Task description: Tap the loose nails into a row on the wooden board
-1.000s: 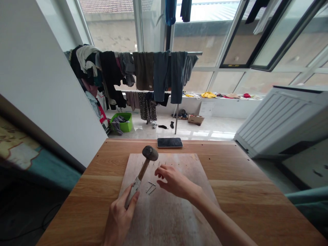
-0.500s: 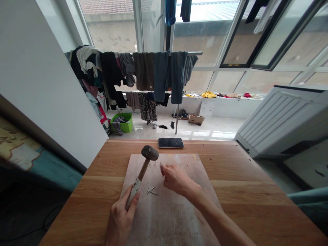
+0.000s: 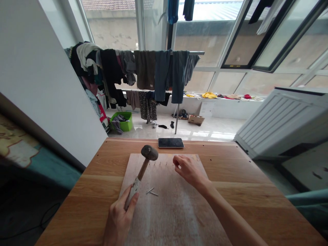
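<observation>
My left hand (image 3: 119, 213) is wrapped round the white-taped handle of a hammer (image 3: 149, 153), whose dark head points up over the far left part of a wooden board (image 3: 164, 218). Several thin nails (image 3: 160, 163) stand upright in a row near the board's far edge. At the right end of that row, my right hand (image 3: 188, 169) is closed, thumb and forefinger pinched close to the board. What the pinch holds, if anything, is hidden. A few loose nails (image 3: 152, 192) lie on the board between the two hands.
The board lies on a wooden table (image 3: 243, 191). A black phone (image 3: 171, 143) rests at the table's far edge. Beyond stand a clothes rack (image 3: 197, 53) hung with laundry, a green basket (image 3: 126, 124) and a white cabinet (image 3: 279, 116) on the right.
My right hand has moved right along the row, uncovering upright nails to its left. My left hand still holds the hammer in almost the same place.
</observation>
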### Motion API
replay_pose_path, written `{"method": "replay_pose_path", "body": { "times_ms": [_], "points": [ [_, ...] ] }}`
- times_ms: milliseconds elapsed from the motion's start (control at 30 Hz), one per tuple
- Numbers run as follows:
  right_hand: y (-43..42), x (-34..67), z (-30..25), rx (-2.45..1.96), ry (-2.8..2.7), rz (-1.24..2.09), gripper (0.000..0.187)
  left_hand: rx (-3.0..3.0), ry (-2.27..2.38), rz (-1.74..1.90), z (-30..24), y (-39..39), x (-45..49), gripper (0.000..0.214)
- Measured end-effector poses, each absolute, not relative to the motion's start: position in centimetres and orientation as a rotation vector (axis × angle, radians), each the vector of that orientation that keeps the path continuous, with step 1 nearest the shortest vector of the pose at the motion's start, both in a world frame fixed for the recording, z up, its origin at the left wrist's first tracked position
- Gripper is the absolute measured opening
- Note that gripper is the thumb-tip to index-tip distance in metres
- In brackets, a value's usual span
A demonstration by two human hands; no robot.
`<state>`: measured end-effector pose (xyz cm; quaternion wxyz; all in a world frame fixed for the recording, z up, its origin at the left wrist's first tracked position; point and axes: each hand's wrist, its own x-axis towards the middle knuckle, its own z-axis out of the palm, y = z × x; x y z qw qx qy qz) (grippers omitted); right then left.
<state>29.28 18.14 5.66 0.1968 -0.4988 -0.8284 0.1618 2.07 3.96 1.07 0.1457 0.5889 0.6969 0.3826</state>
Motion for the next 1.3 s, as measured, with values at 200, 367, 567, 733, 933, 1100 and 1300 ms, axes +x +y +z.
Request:
{"method": "replay_pose_path", "body": {
  "times_ms": [200, 367, 567, 733, 933, 1100, 1300],
  "points": [
    [18.5, 29.3, 5.6, -1.457, -2.309, 0.472, 0.018, 1.734, 1.992, 1.122, 0.6, 3.9, 2.1, 0.047],
    [18.7, 29.4, 5.8, -1.435, -2.333, 0.511, 0.022, 1.792, 1.987, 1.128, 0.4, 3.9, 2.0, 0.047],
    [18.9, 29.0, 4.9, -1.393, -2.254, 0.582, 0.031, 1.822, 1.949, 1.098, 0.3, 3.7, 2.1, 0.041],
    [19.0, 29.3, 3.1, -1.369, -2.074, 0.724, 0.034, 1.860, 1.936, 1.096, 0.3, 3.7, 2.2, 0.039],
    [18.9, 29.5, 2.4, -1.378, -2.005, 0.737, 0.034, 1.904, 1.933, 1.098, 0.3, 3.8, 2.2, 0.041],
    [18.9, 29.5, 1.9, -1.359, -1.964, 0.767, 0.041, 1.929, 1.954, 1.083, 0.5, 3.7, 2.4, 0.040],
    [18.9, 29.6, 1.3, -1.304, -1.907, 0.769, 0.050, 1.999, 1.940, 0.965, 2.0, 4.2, 4.8, 0.042]
  ]
}}
